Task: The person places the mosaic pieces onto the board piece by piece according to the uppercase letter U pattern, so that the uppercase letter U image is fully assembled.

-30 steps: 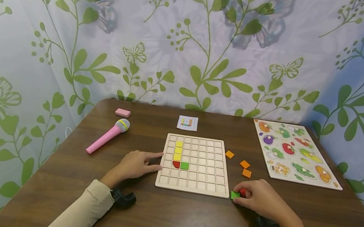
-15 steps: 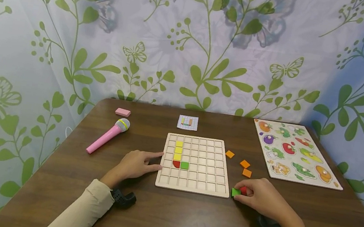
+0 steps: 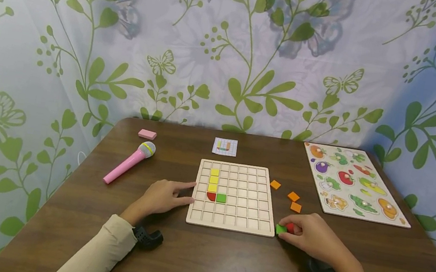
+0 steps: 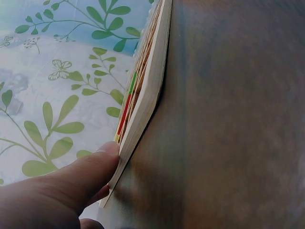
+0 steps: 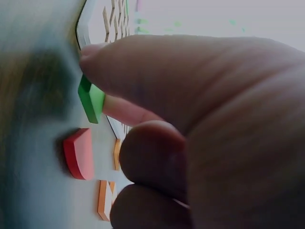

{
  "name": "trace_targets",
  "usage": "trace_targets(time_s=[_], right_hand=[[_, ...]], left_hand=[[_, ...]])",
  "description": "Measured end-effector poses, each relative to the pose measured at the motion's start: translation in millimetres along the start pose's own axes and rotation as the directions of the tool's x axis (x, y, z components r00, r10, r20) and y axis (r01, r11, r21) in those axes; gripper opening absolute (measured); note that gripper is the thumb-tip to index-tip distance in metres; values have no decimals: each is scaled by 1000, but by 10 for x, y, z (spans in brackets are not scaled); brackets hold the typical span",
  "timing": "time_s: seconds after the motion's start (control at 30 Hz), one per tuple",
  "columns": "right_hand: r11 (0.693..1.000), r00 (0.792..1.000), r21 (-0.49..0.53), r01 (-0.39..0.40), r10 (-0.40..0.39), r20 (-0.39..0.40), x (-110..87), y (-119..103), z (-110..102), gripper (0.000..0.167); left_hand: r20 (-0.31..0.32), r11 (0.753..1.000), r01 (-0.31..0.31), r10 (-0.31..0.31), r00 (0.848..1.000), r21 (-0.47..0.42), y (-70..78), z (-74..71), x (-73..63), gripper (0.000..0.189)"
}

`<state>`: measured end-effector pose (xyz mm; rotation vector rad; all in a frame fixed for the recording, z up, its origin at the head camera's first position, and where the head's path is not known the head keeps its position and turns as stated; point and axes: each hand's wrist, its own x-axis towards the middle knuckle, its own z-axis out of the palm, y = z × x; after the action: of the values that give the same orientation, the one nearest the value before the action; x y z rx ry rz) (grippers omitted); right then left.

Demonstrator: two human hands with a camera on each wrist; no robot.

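Backdrop: pale curtain (image 3: 198,42) printed with green leaves and butterflies, hanging behind a dark wood-grain table (image 3: 197,268). Middle of tabletop: wooden grid board (image 3: 240,223). Set in its second column from left, three yellow tiles (image 3: 213,180) in a line, a red rounded piece (image 3: 211,197) just below them, a green square (image 3: 221,198) right of that.

Left hand (image 3: 158,198) rests index finger and thumb, both extended, against the board's left edge. Right hand (image 3: 313,236) pinches a loose green tile (image 3: 281,229) between thumb and finger, tilted, just beside the board's lower right corner.

Close obstacles: a loose red piece (image 3: 290,228) lies on the table next to the pinched tile, partly covered by the right hand in the head view. Beyond the fingers, three orange tiles (image 3: 295,207) are scattered between grid board and vegetable puzzle (image 3: 346,201), which sits far right.

Far side: small white card (image 3: 231,153) with a coloured U on a grid. Left: pink block (image 3: 147,134), pink toy microphone (image 3: 126,166), head pointing away.
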<state>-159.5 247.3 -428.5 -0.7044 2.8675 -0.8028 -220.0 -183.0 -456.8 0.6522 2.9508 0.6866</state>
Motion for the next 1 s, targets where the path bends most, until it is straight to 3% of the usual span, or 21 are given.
trace_targets(time_s=[0.6, 1.0], right_hand=[[993, 995, -80, 81, -86, -52, 91, -75, 99, 19], [993, 996, -92, 78, -82, -43, 221, -135, 176, 22]], left_hand=[[8, 1000, 6, -6, 1000, -5, 3, 3, 5, 58], [8, 1000, 21, -21, 1000, -2, 26, -14, 7, 58]])
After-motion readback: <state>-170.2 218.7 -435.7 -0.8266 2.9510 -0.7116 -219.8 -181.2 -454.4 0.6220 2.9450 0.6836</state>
